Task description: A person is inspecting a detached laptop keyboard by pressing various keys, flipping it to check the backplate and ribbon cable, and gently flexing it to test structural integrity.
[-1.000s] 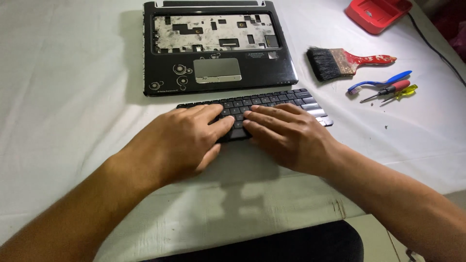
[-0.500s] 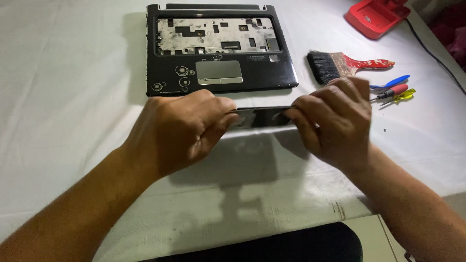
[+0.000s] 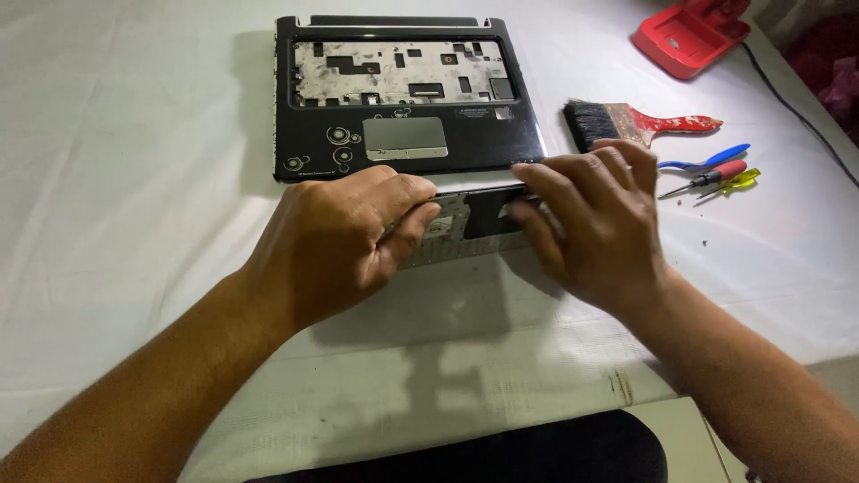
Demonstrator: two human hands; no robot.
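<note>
Nearest the camera, two bare forearms come in from five and seven o'clock over a table (image 3: 116, 179) covered in white cloth. The left hand (image 3: 344, 237) is curled round the left end of a detached laptop keyboard (image 3: 470, 219), its fingers wrapped over the top edge and the thumb hidden behind. The right hand (image 3: 591, 224) grasps the right end, fingers spread along the upper edge and pressed to it. Between them the keyboard is tipped up off the cloth with its back face (pale metal with a dark patch) turned toward the camera; its lower edge seems close to the table, though whether it touches cannot be told.

Just beyond, at twelve o'clock, lies a black laptop base (image 3: 407, 98) with an open keyboard bay and a grey touchpad. At two o'clock from the hands rests a paintbrush (image 3: 635, 121) with a worn red handle, and just right of it a few small screwdrivers (image 3: 711, 174) in blue, red and yellow. Farthest off, near the top right corner, sits a red box (image 3: 689, 36) beside a black cable (image 3: 796, 107).
</note>
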